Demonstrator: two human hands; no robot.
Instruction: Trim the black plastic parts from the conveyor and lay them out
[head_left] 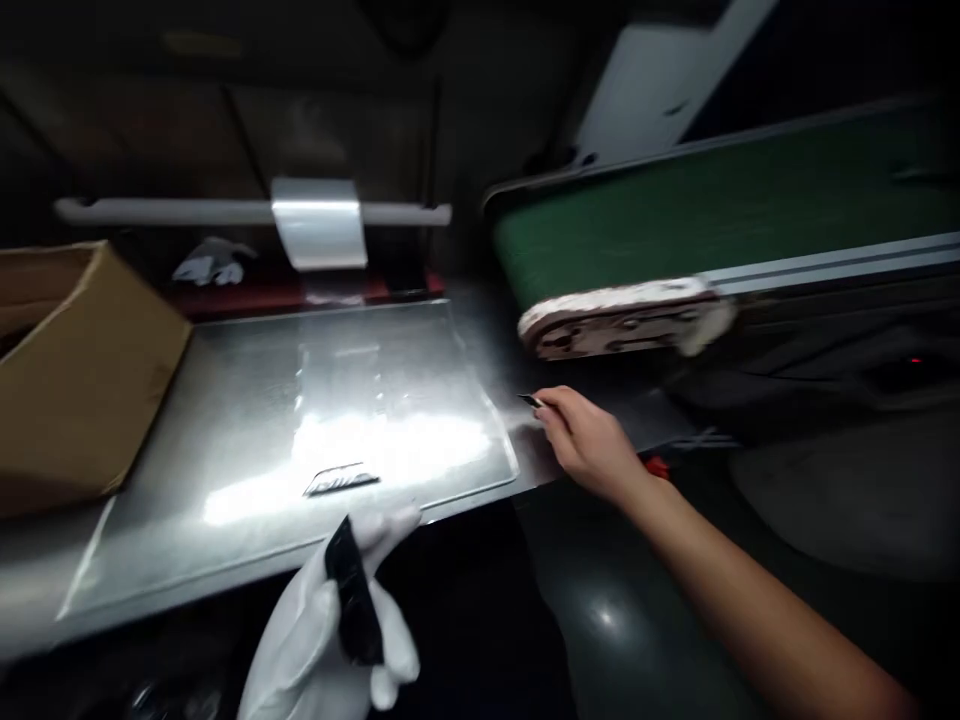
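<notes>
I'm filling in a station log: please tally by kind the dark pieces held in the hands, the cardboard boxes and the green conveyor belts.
Dark pieces held: 2, one in the left hand, one in the right hand
Cardboard boxes: 1
Green conveyor belts: 1
Total: 4

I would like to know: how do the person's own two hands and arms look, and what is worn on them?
The left hand wears a plain white glove covering the fingers, with no marking visible; its forearm is out of view. The right hand is ungloved, and its forearm shows no sleeve, watch or bracelet.
</notes>
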